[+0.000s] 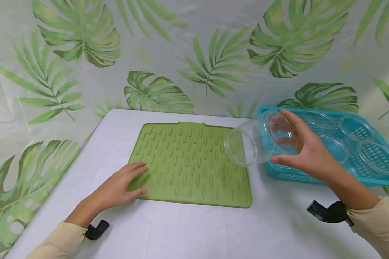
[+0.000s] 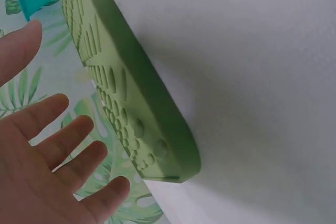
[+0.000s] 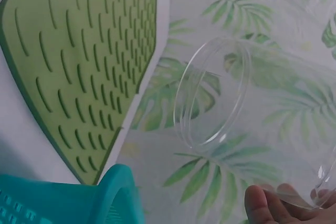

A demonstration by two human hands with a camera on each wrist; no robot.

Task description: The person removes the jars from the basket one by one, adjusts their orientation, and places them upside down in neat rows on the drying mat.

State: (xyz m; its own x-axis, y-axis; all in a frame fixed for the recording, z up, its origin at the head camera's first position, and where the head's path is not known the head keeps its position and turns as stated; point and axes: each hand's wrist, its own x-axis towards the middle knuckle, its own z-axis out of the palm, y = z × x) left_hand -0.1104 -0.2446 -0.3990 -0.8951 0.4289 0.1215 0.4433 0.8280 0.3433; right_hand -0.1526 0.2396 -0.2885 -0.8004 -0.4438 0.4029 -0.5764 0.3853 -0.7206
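My right hand [image 1: 311, 154] grips a clear plastic cup [image 1: 259, 136] by one end, thumb below and fingers around the far side. The cup lies tilted on its side in the air, its other end pointing left over the right edge of a green ribbed mat [image 1: 188, 162]. In the right wrist view the cup's round ridged end [image 3: 210, 98] faces the mat, and only fingertips show at the lower right. My left hand [image 1: 120, 185] holds nothing; its spread fingers reach over the mat's near left corner. The left wrist view shows its palm and separated fingers [image 2: 79, 166].
A blue plastic basket [image 1: 288, 177] with perforated walls stands on the right, holding several more clear cups [image 1: 377, 156]. A white cloth [image 1: 194, 230] covers the table. Behind it hangs a leaf-patterned sheet [image 1: 162, 50]. Both wrists wear black camera mounts.
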